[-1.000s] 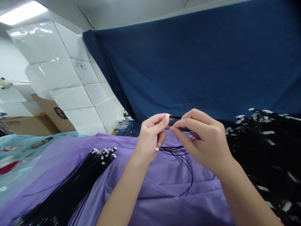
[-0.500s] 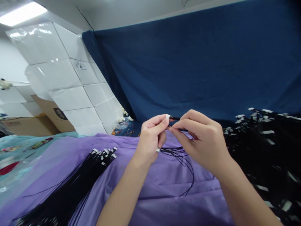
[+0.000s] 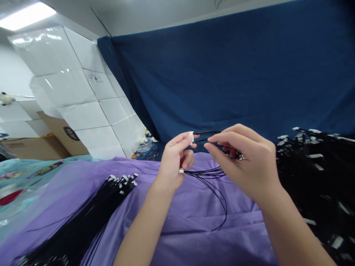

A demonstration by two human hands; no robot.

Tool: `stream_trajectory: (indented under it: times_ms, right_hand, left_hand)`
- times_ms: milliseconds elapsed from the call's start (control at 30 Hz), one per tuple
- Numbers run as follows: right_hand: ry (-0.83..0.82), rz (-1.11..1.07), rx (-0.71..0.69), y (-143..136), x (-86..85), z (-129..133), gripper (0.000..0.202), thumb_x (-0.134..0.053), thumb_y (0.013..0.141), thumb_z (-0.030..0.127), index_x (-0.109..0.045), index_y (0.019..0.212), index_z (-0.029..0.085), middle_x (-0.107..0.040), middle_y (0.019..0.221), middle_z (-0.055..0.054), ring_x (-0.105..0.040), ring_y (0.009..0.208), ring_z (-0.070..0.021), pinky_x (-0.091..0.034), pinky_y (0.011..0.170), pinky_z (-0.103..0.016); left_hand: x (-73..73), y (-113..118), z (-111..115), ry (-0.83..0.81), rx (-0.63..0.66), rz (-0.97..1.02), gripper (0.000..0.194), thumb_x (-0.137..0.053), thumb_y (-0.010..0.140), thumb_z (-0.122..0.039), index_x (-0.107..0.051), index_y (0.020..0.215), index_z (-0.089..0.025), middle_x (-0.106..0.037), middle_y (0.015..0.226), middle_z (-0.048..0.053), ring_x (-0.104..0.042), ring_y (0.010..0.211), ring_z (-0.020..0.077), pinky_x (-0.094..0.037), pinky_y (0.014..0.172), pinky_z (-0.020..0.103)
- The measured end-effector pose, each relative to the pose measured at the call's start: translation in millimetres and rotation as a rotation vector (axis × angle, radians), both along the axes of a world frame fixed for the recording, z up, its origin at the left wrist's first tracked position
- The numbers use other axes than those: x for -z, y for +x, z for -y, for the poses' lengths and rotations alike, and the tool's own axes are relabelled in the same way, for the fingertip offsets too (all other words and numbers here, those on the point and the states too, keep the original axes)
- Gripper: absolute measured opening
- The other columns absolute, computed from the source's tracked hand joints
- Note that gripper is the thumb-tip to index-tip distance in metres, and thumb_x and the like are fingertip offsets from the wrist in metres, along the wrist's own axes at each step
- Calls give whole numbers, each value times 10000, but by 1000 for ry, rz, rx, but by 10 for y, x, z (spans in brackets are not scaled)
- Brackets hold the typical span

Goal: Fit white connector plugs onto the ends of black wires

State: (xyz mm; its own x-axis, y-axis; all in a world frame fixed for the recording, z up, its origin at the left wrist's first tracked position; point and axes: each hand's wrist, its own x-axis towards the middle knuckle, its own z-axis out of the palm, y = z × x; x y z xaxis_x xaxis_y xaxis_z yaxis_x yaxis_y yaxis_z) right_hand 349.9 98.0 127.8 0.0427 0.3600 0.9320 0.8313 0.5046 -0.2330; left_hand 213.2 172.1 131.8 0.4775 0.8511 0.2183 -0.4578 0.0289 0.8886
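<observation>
Between the thumb and forefinger of my left hand (image 3: 177, 157) is a white connector (image 3: 191, 137), from which thin black wires (image 3: 203, 133) run right. A second white connector (image 3: 181, 170) shows below that palm, with black wires (image 3: 213, 184) looping down over the purple cloth (image 3: 205, 244). My right hand (image 3: 246, 159) is closed around the wires to the right of the upper connector, thumb and forefinger close together. Inside its curled fingers a small pale end is partly visible.
A bundle of black wires with white connectors (image 3: 91, 218) lies at the left. A larger pile (image 3: 313, 184) fills the right. Behind are a blue curtain (image 3: 222, 74), a clear bowl (image 3: 142, 145), stacked white boxes (image 3: 83, 92) and cardboard boxes (image 3: 36, 147).
My right hand has moved right, away from my left hand, and more wire shows between them. My left hand has shifted slightly left, and the upper connector is now more exposed.
</observation>
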Motion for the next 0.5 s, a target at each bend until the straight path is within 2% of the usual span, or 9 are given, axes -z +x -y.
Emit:
stream_trajectory:
  times_ms: [67, 200, 333, 433, 500]
  right_hand:
    - [46, -17, 37, 7, -27, 25, 60, -676, 812, 140, -687, 857, 178, -633, 810, -25, -548, 681, -98, -458, 597, -238]
    - [90, -39, 54, 15, -38, 43, 80, -691, 797, 131, -683, 858, 182, -633, 818, -31, -575, 731, -120, -472, 652, -265]
    - [85, -30, -2, 10, -19, 43, 78, -675, 803, 127, -680, 839, 196, -629, 802, -21, -543, 650, -103, -444, 578, -253]
    - [1, 3, -73, 8, -8, 52, 52, -663, 811, 141, -674, 829, 188, -609, 726, 4, -483, 570, -77, -405, 525, -232]
    - [-134, 33, -115, 5, -4, 57, 39, -649, 827, 164, -672, 821, 195, -599, 690, 26, -480, 562, -66, -396, 533, -221]
  left_hand:
    - [-20, -17, -33, -32, -34, 33, 198, -668, 775, -276, -632, 896, -124, -523, 684, -48, -292, 296, -13, -163, 320, 179]
    - [-71, -78, -102, -140, -77, 118, 160, -625, 813, -236, -609, 923, -122, -500, 666, -53, -282, 304, -10, -181, 314, 166]
    - [-104, -152, -173, -231, -46, 240, 94, -523, 891, -209, -569, 889, -127, -505, 654, -41, -268, 318, -7, -211, 313, 150]
    - [-108, -198, -230, -297, -38, 319, 123, -458, 931, -201, -545, 888, -125, -525, 653, -33, -267, 321, -9, -242, 319, 133]
    - [-108, -221, -259, -334, -32, 349, 155, -421, 952, -203, -542, 901, -120, -528, 643, -34, -265, 320, -8, -252, 321, 129]
